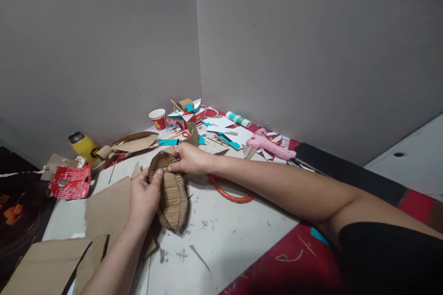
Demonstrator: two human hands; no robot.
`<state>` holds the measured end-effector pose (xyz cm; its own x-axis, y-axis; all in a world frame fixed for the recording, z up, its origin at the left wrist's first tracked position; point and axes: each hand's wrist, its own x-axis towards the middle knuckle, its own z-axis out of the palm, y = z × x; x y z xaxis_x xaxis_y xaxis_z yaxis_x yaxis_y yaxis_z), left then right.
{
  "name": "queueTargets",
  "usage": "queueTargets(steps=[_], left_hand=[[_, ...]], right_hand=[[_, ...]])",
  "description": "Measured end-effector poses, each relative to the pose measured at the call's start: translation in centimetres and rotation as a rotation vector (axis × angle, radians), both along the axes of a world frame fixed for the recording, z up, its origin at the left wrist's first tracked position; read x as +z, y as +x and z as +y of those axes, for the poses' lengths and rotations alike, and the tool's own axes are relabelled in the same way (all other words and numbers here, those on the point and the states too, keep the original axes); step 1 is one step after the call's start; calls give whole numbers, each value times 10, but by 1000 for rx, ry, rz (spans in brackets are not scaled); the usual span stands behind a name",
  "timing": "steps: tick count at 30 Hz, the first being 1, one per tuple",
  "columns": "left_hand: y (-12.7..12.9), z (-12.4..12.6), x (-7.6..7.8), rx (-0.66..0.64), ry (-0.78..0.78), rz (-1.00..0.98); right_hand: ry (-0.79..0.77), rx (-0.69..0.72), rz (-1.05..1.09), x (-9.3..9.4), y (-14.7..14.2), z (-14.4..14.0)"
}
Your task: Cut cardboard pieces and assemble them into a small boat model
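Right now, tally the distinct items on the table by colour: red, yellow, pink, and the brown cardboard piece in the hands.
Red: 3 (paper cup, ring, crumpled wrapper)
Yellow: 1 (bottle)
Pink: 1 (glue gun)
Brown: 1 (boat-shaped cardboard piece, held by left hand and right hand)
Total: 6

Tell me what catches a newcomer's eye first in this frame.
Both hands grip a brown boat-shaped corrugated cardboard piece at centre: the left hand on its near side, the right hand pinching its far rim. A pink glue gun lies behind, a yellow bottle at far left.
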<state>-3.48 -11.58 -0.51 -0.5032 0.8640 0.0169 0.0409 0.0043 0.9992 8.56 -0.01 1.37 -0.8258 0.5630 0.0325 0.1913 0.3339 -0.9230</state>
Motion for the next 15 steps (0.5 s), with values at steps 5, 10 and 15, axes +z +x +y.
queueTargets(steps=[5, 10, 15], left_hand=[[0, 2, 2, -56, -41, 18], [-2, 0, 14, -17, -51, 112], [-5, -3, 21, -96, -61, 21]], right_hand=[[-84, 51, -14, 2, 3, 9], [-176, 66, -28, 6, 10, 20], [-392, 280, -59, 8, 14, 21]])
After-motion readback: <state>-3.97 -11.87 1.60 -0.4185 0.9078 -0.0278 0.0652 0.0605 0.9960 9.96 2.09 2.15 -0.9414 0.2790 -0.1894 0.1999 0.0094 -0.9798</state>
